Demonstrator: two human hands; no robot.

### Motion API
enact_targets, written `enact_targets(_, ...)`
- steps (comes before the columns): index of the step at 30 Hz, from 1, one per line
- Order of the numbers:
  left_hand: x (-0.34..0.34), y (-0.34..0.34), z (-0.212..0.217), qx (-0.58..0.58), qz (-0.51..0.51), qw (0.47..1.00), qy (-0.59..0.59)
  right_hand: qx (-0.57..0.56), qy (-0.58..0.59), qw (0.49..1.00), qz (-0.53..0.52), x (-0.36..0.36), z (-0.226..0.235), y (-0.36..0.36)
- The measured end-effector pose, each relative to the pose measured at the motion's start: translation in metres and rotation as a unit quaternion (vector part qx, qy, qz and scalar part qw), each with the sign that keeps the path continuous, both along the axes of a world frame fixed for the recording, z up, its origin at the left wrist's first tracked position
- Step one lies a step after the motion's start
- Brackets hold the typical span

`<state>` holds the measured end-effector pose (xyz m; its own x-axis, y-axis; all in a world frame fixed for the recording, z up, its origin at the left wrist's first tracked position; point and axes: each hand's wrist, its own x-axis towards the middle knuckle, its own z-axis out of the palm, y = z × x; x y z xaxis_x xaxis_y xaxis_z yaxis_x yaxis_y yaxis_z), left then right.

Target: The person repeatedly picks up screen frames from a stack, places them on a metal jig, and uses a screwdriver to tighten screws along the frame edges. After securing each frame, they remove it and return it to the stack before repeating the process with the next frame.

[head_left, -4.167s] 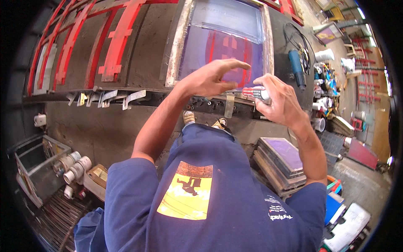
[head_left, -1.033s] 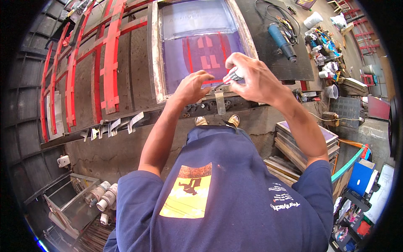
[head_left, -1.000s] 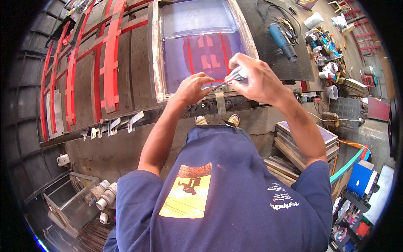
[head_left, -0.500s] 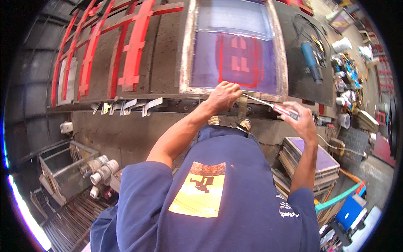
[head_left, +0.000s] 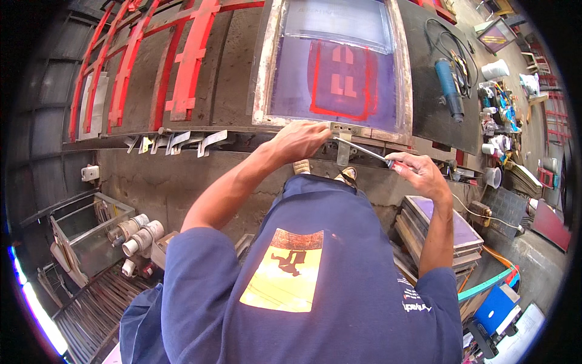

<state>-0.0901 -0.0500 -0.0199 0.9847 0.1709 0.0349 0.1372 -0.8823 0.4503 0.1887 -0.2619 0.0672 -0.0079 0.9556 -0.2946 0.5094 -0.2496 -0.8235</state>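
My right hand [head_left: 422,175] grips a screwdriver [head_left: 362,150] by its red handle. The long metal shaft slants up to the left, and its tip is beside a metal bracket [head_left: 345,129] at the near edge of a screen-printing frame [head_left: 261,91]. Left of that bracket, my left hand [head_left: 301,141] is at the frame's near edge with its fingers curled; whatever they grip is hidden. Purple mesh [head_left: 291,91] fills the whitish, worn frame, with a red-outlined patch around pale shapes. Below the bracket hangs a metal strip [head_left: 344,153].
Red slatted racks [head_left: 191,60] lie on the table to the left. Metal brackets [head_left: 176,142] line its near edge. At right are a blue power tool [head_left: 448,91] and its coiled cord. A stack of frames [head_left: 445,227] stands by my right forearm; white buckets [head_left: 144,238] are at lower left.
My left hand has shifted left, uncovering more of the metal bracket. My right hand and the screwdriver have moved slightly left and nearer to me. The whole view has shifted a little.
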Motion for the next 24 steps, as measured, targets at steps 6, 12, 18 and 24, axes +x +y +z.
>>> enact_targets(6,-0.053,-0.025,-0.049,-0.001,0.130,0.991,0.012,-0.116,0.014,0.988,-0.097,0.006,0.003,-0.015)
enact_targets(12,-0.017,-0.038,-0.014,-0.121,0.194,0.971,-0.074,-0.049,-0.215,0.975,-0.030,0.015,0.005,-0.007)
enact_targets(18,0.077,-0.017,-0.018,-0.152,0.027,0.985,-0.080,-0.016,-0.348,0.935,0.064,0.014,0.022,0.014)
enact_targets(24,0.090,-0.004,-0.019,-0.232,0.014,0.972,0.039,-0.027,-0.380,0.921,0.078,0.004,0.029,0.024)
